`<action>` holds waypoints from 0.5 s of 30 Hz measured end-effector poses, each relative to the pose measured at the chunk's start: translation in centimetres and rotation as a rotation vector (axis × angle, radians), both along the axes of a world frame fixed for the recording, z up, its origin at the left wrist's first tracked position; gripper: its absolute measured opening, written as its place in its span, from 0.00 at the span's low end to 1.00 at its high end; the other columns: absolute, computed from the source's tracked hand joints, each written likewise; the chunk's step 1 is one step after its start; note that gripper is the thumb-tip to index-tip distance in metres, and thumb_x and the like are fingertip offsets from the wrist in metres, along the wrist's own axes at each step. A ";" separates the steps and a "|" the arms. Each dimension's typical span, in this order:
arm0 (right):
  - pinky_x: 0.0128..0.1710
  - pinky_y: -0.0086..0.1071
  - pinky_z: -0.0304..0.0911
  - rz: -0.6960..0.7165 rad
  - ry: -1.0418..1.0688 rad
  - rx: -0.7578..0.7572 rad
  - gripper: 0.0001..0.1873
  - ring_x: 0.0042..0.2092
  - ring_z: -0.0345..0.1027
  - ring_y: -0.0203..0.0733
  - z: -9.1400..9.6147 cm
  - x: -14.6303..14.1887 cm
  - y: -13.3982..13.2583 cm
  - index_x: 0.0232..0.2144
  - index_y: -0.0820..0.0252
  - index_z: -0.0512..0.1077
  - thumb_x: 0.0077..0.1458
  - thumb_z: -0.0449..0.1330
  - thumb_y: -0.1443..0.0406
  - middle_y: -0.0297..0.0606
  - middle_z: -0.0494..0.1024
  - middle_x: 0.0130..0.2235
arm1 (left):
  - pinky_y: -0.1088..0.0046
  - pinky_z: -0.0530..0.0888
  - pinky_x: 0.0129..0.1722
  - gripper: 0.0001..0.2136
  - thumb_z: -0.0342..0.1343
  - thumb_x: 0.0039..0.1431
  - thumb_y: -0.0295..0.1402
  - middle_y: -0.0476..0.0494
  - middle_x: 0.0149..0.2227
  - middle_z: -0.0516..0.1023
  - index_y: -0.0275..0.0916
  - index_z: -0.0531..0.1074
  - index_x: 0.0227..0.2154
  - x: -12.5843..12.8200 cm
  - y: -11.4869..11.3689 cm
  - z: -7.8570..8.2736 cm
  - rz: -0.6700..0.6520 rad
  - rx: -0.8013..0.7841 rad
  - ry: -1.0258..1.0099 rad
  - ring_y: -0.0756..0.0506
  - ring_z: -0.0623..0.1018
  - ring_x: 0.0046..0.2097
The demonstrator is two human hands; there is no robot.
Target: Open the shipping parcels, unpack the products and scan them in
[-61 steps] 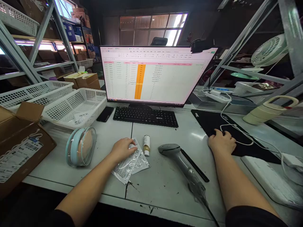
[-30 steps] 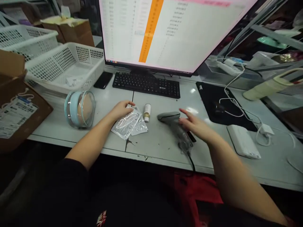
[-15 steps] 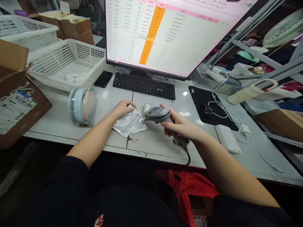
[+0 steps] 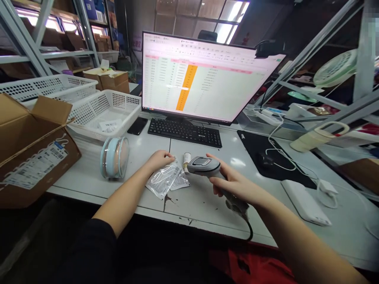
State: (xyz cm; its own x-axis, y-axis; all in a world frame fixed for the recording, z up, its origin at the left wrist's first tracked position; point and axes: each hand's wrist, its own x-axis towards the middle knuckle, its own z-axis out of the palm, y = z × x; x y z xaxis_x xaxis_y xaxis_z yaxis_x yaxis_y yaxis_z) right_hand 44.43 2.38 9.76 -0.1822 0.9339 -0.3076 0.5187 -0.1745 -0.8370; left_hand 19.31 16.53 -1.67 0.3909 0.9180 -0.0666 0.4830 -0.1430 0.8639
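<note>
My right hand [image 4: 226, 175] is wrapped around the handle of a grey barcode scanner [image 4: 203, 165], its head pointing left over the desk. Fingers of my left hand [image 4: 161, 159] are closed at the top edge of a clear, printed plastic packet [image 4: 163, 182], which lies on the desk. A second printed packet [image 4: 181, 181] sits partly under it, to the right. Just behind the scanner's head stands a small white bottle [image 4: 187, 158], its lower part partly hidden. Left of my left forearm is a round clear case [image 4: 115, 157] with light-blue and peach contents.
A keyboard [image 4: 185, 132] lies before a monitor [image 4: 189, 79] showing a spreadsheet. White baskets [image 4: 102, 114], a phone [image 4: 137, 126] and an open carton [image 4: 38, 157] are on the left. To the right are a mouse [image 4: 264, 158], a white power bank [image 4: 304, 201] and cables.
My view has tilted up, so the whole monitor and the window behind it show. Both hands keep their places at the packet and the scanner.
</note>
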 end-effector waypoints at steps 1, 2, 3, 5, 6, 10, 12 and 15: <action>0.35 0.40 0.76 -0.006 0.006 -0.007 0.52 0.31 0.74 0.42 -0.2 0.2 0.0 0.77 0.48 0.41 0.59 0.63 0.55 0.39 0.78 0.42 | 0.73 0.66 0.29 0.14 0.60 0.56 0.44 0.48 0.27 0.75 0.37 0.80 0.30 0.0 -0.1 0.1 -0.020 -0.007 0.020 0.47 0.73 0.30; 0.35 0.40 0.75 -0.004 0.010 -0.017 0.52 0.31 0.74 0.41 -0.5 0.3 0.1 0.77 0.48 0.41 0.60 0.62 0.55 0.38 0.78 0.41 | 0.73 0.66 0.29 0.14 0.60 0.56 0.45 0.49 0.26 0.75 0.38 0.78 0.28 0.0 -0.2 0.3 -0.044 -0.014 0.040 0.47 0.73 0.30; 0.35 0.40 0.75 0.003 0.011 -0.024 0.51 0.30 0.74 0.41 -0.8 0.4 0.1 0.77 0.48 0.41 0.60 0.62 0.56 0.38 0.78 0.41 | 0.73 0.65 0.28 0.14 0.61 0.55 0.45 0.49 0.25 0.75 0.38 0.78 0.26 -0.1 -0.3 0.4 -0.071 -0.021 0.061 0.47 0.73 0.29; 0.33 0.39 0.74 0.021 0.010 -0.032 0.49 0.30 0.73 0.39 -1.4 0.5 0.2 0.77 0.45 0.42 0.61 0.61 0.57 0.38 0.78 0.45 | 0.73 0.65 0.28 0.12 0.63 0.52 0.43 0.49 0.26 0.77 0.39 0.77 0.24 -0.4 -0.3 0.6 -0.129 -0.035 0.108 0.47 0.74 0.30; 0.33 0.38 0.74 0.028 0.006 -0.033 0.49 0.29 0.73 0.38 -1.7 0.6 0.2 0.77 0.44 0.42 0.61 0.61 0.57 0.40 0.77 0.48 | 0.72 0.65 0.28 0.11 0.65 0.51 0.42 0.49 0.25 0.77 0.39 0.77 0.23 -0.6 -0.3 0.7 -0.160 -0.041 0.133 0.47 0.74 0.30; 0.33 0.36 0.73 0.043 -0.013 -0.023 0.47 0.30 0.74 0.36 -2.2 0.7 0.4 0.76 0.46 0.44 0.61 0.61 0.58 0.43 0.74 0.55 | 0.72 0.65 0.28 0.11 0.66 0.50 0.41 0.51 0.24 0.76 0.40 0.76 0.22 -1.2 -0.3 1.1 -0.252 -0.038 0.220 0.47 0.74 0.29; 0.35 0.37 0.74 0.035 -0.032 -0.008 0.47 0.30 0.75 0.37 -2.4 1.4 0.7 0.76 0.48 0.43 0.62 0.60 0.58 0.43 0.74 0.54 | 0.72 0.67 0.30 0.09 0.66 0.51 0.41 0.50 0.27 0.78 0.41 0.78 0.25 -1.2 -0.4 1.3 -0.257 -0.003 0.254 0.46 0.76 0.31; 0.36 0.38 0.75 -0.047 -0.102 0.034 0.46 0.31 0.77 0.39 -3.1 3.3 1.6 0.75 0.50 0.43 0.62 0.60 0.57 0.41 0.78 0.48 | 0.70 0.72 0.40 0.12 0.64 0.55 0.42 0.46 0.41 0.82 0.42 0.81 0.39 -0.8 -0.8 1.5 -0.163 0.106 0.317 0.42 0.80 0.42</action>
